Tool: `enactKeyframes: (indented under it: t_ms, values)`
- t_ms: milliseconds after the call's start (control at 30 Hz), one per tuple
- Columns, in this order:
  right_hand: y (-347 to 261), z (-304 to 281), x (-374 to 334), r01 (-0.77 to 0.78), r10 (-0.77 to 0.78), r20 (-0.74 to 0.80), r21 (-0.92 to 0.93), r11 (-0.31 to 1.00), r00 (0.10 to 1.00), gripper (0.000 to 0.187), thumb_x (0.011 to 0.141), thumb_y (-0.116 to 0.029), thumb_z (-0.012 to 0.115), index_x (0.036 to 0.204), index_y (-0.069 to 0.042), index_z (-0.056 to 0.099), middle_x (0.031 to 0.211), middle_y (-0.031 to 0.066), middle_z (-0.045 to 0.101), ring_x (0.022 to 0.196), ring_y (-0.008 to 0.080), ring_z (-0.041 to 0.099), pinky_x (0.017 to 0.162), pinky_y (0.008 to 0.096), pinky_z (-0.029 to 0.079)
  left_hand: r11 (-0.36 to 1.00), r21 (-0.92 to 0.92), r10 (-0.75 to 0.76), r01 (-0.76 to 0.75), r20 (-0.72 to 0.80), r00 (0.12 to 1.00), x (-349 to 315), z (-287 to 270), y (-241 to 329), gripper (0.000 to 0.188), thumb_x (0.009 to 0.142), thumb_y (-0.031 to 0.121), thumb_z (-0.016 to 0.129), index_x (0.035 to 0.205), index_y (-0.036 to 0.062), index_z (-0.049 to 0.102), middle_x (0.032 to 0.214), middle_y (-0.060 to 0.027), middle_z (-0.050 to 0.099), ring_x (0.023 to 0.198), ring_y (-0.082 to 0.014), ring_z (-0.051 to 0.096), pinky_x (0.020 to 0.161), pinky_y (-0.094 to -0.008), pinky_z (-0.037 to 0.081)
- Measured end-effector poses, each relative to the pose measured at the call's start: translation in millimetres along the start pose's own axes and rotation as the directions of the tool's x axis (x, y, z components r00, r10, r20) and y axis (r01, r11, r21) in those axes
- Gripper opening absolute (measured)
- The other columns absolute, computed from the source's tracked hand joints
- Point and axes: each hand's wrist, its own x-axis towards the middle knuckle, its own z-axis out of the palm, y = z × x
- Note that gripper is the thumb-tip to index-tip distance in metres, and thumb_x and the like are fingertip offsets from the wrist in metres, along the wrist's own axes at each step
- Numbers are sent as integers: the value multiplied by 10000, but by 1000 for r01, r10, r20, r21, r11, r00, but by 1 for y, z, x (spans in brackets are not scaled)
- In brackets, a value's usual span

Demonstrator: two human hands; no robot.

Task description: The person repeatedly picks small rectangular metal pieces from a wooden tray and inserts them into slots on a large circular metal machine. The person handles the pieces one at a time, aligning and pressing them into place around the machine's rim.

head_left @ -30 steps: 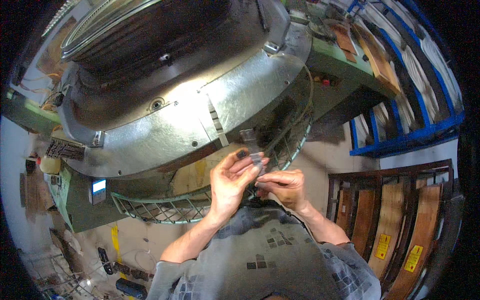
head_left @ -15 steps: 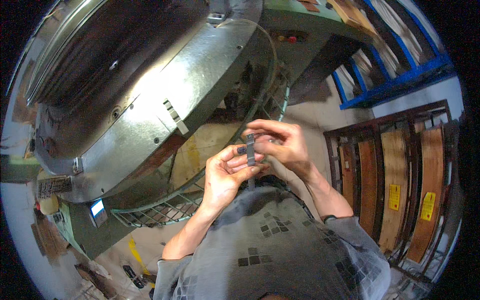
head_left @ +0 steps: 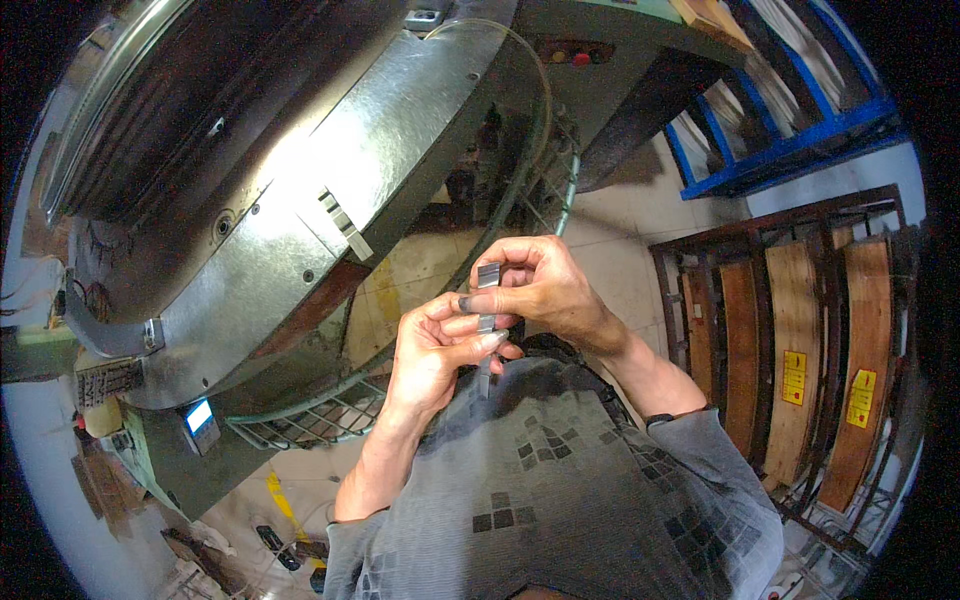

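Note:
A narrow, notched grey metal piece (head_left: 488,274) stands roughly upright in front of my chest, gripped by both hands. My left hand (head_left: 424,352) pinches its lower part between thumb and fingers. Higher up, my right hand (head_left: 552,296) is closed around it, thumb laid across the front and fingers behind. The fingers cover much of its middle, while its top end and a thin lower end show. A similar notched metal piece (head_left: 344,226) lies on the shiny machine plate (head_left: 390,130), ahead and to the left of my hands.
The large machine fills the left and far side, with a curved green rail (head_left: 310,420) along its near edge. A small lit display (head_left: 199,414) sits at lower left. At right stand a dark rack (head_left: 735,360) of wooden boards and a blue rack (head_left: 790,150).
My right hand has shifted slightly left, and its thumb now crosses the front of the metal piece. The piece has turned, showing a brighter face. My left hand moved slightly left.

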Motion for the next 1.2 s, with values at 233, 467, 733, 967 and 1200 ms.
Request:
enactKeyframes:
  t_ms: [233,467,733,967,1200]
  values:
    - [-3,2,10,229,-235,-64,-90,969,970,187,899,-154,735,959,23,731,1019,70,698,876,105,623,804,260,483,999,-24,-44,43,-32,999,-1,-4,5,295,805,-80,722,1082,-17,643,991,-203,739,754,-304,743,579,-341,612]
    - [-2,7,14,129,-119,-94,102,986,988,217,877,-140,743,1002,38,732,996,102,726,875,117,651,822,286,515,998,-30,-47,48,19,999,-4,-7,9,290,842,-75,700,1108,-44,590,1031,-223,731,774,-293,744,580,-322,596]
    - [0,4,15,63,-52,-59,210,976,997,196,870,-139,755,973,27,748,932,91,744,817,108,671,747,265,531,998,-52,-29,30,23,999,-6,-7,9,318,842,-66,703,1136,-55,583,1030,-225,730,774,-295,744,569,-312,585]
    - [1,0,13,26,-28,5,222,975,1000,200,869,-161,782,937,22,736,907,82,736,781,104,664,706,253,529,998,-30,-53,53,-16,998,-2,-5,10,313,846,-64,700,1137,-42,589,1029,-223,732,754,-287,743,560,-297,574]
    - [1,2,13,122,-125,-10,-147,982,992,167,862,-145,788,921,1,733,812,26,707,731,64,626,658,231,503,998,-19,-52,52,12,999,1,-8,10,308,847,-58,702,1134,-34,594,1032,-222,732,750,-284,743,538,-295,564]
